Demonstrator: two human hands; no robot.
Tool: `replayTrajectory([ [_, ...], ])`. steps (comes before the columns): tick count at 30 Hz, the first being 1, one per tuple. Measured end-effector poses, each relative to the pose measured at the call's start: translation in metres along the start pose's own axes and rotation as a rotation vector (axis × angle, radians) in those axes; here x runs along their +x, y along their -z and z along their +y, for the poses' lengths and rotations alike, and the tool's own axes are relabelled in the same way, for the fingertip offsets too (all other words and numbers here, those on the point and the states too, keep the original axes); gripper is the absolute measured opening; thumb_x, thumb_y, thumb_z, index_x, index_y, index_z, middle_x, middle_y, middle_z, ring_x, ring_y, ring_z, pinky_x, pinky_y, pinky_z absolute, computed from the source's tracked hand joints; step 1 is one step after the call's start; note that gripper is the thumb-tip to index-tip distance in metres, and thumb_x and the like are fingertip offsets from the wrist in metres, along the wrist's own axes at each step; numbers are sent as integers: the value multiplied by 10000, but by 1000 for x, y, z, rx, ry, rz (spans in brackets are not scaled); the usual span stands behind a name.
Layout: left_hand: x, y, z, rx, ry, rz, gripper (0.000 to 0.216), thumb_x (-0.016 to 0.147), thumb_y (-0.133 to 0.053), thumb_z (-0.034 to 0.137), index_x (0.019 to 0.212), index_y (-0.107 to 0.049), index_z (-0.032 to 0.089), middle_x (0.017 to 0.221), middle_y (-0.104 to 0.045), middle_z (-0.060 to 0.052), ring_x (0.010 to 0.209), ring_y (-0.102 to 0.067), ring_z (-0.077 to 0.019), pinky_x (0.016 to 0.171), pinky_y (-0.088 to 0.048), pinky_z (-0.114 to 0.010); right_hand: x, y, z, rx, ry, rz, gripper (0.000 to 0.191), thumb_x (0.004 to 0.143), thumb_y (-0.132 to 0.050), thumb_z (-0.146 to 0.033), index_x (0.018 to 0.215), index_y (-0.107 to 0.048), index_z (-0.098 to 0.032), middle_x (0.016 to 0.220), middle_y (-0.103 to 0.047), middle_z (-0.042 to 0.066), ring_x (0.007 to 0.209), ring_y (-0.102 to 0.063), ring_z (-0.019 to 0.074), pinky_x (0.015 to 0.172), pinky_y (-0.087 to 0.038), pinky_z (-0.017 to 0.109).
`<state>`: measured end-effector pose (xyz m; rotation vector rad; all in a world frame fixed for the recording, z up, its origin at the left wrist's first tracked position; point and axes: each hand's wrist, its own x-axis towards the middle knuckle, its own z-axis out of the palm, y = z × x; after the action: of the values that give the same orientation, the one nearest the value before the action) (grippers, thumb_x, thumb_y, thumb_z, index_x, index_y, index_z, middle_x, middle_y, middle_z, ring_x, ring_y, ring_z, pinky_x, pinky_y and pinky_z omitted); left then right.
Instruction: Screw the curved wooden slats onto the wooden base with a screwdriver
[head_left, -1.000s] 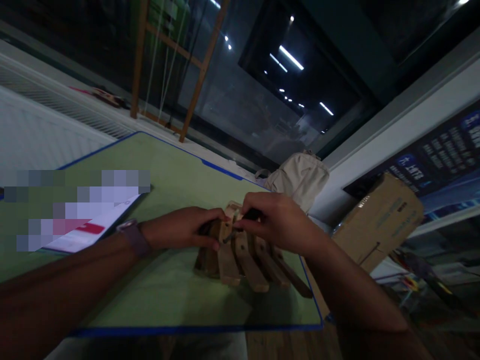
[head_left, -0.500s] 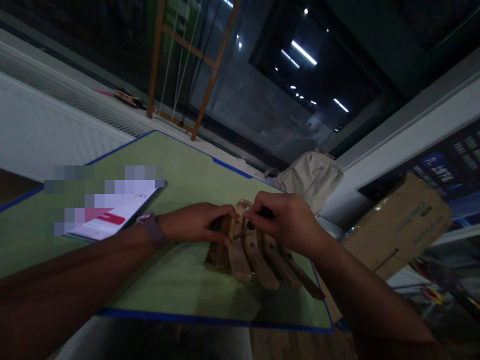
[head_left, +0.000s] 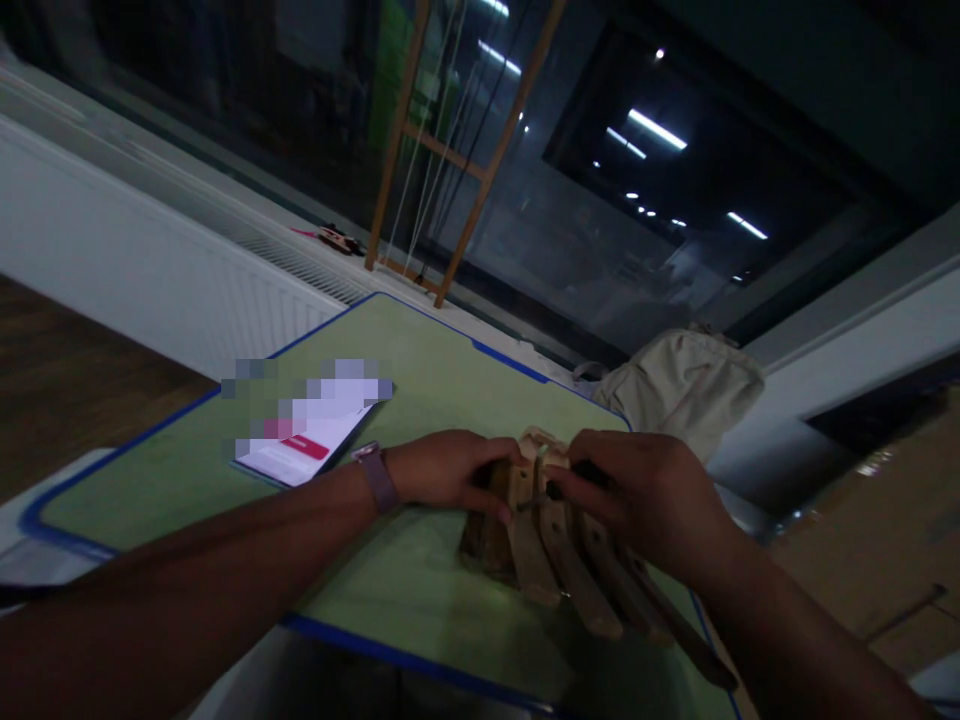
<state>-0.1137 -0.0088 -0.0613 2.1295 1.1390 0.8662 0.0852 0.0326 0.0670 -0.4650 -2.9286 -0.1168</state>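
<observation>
A wooden assembly of several slats (head_left: 559, 560) lies on the green mat (head_left: 375, 560). My left hand (head_left: 450, 470) is closed round its left top end, thumb pressed on the wood. My right hand (head_left: 645, 495) pinches a small dark tool or pin (head_left: 529, 500) against the upper part of the slats. A band sits on my left wrist (head_left: 377, 477).
A white sheet with a red mark (head_left: 300, 450) lies on the mat to the left. A beige bag (head_left: 682, 385) rests past the mat's far right corner. A wooden frame (head_left: 450, 160) stands by the dark window; a white radiator runs along the left.
The view has swung left and the scene shifted right in the picture. Both hands keep their hold on the wooden assembly; the cardboard box at right has left the view.
</observation>
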Motion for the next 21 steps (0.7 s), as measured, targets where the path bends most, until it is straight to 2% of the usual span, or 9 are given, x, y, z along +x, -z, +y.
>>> replayTrajectory([
  [3,1,0,0,2,-8,0,524,779,-663,535,1193,-506,255,914,-678,-15,763,-622,-171,633,-399,-228,-4,11,1,-23,-87,-83,180,914,-508,-326,808,-553,-187,674,-593,10,593,-547,135,536,-368,250],
  [4,2,0,0,12,-6,4,527,775,-665,537,1190,-508,252,902,-677,-14,758,-622,-173,630,-397,-228,-6,16,-1,50,-76,-134,110,913,-499,-276,899,-558,-185,782,-626,31,682,-580,143,587,-408,248],
  [6,2,-1,-1,31,-3,8,529,770,-670,535,1182,-514,242,883,-674,-16,762,-624,-180,631,-396,-231,-6,22,-9,231,6,-228,168,912,-471,-196,1069,-530,-188,1017,-632,68,889,-597,149,729,-452,253],
  [8,2,-1,-1,33,-1,8,528,770,-667,537,1175,-518,233,879,-671,-21,777,-626,-190,637,-398,-235,-2,19,-14,337,74,-263,188,924,-456,-188,1094,-535,-205,1092,-620,65,962,-583,143,794,-447,255],
  [11,1,0,-1,14,0,-9,530,783,-650,541,1190,-510,232,910,-674,-31,795,-627,-198,646,-401,-242,7,4,-12,256,-6,-129,104,914,-517,-274,905,-591,-202,845,-642,14,747,-584,124,648,-413,234],
  [13,1,1,1,8,-6,-12,544,790,-640,545,1215,-497,237,922,-674,-32,789,-625,-196,642,-397,-243,9,-2,-7,111,-116,-14,235,890,-555,-375,745,-568,-190,639,-572,-16,567,-510,107,536,-335,238],
  [16,0,2,2,-3,-11,-21,541,797,-625,557,1217,-495,242,906,-671,-25,763,-617,-187,625,-387,-236,4,6,-2,14,-177,-50,339,906,-513,-430,670,-535,-187,572,-519,-16,520,-464,105,513,-297,251],
  [19,0,1,1,-1,-11,-22,528,800,-618,561,1204,-501,241,909,-670,-28,771,-614,-187,635,-390,-236,-2,22,-7,191,-56,-207,140,934,-458,-259,938,-578,-186,870,-620,48,779,-565,142,673,-410,253],
  [21,0,0,0,8,-3,-21,529,800,-616,563,1202,-503,238,913,-670,-31,785,-615,-193,649,-395,-240,0,25,-10,344,61,-260,183,922,-446,-175,1082,-533,-187,1054,-597,79,943,-553,150,794,-433,267],
])
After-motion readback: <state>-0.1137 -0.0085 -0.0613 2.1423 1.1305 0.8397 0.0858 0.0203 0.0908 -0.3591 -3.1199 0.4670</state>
